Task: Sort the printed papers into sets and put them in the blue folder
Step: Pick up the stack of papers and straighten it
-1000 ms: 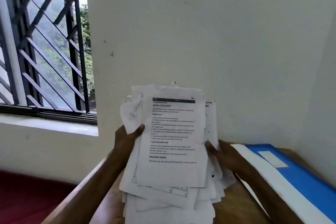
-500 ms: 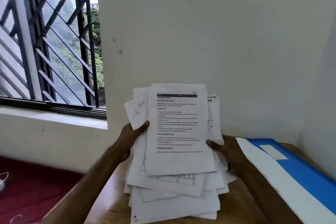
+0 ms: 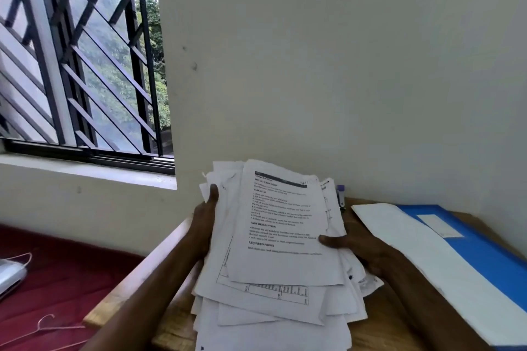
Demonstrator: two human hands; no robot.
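Observation:
An untidy stack of printed papers (image 3: 282,239) is held tilted above the wooden table, its lower sheets fanned out unevenly. My left hand (image 3: 204,225) grips the stack's left edge with the thumb on top. On the right edge, my right hand (image 3: 359,251) holds the stack, thumb pressed on the top sheet. That top sheet shows black headings and lines of text. The blue folder (image 3: 484,248) lies flat on the table at the right, with a white sheet (image 3: 422,259) lying over its left part.
The wooden table (image 3: 368,333) stands in a corner of white walls. A small purple-capped object (image 3: 340,196) stands behind the papers by the wall. At left are a barred window, a red surface (image 3: 57,279), a wire hanger (image 3: 48,328) and a grey device (image 3: 8,276).
The stack has dropped lower and tilted back toward the table, both hands keeping their hold. The view has shifted, showing more of the red surface at left.

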